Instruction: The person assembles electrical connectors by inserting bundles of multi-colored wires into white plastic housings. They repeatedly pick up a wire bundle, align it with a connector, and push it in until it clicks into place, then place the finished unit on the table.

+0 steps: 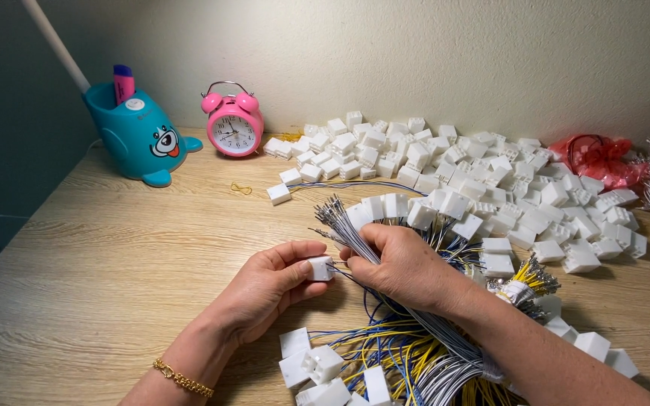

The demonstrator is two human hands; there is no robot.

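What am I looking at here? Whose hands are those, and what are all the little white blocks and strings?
This picture comes from a camera worn on a person's head, looking down at their own two hands over a wooden table. The left hand pinches one small white plastic connector block. The right hand grips a bundle of thin grey wires with metal tips. A big pile of the same white blocks lies behind the hands, and blocks with blue and yellow wires already attached lie in front. At the back stand a pink alarm clock and a teal whale-shaped pen holder. A red bag sits at the far right.
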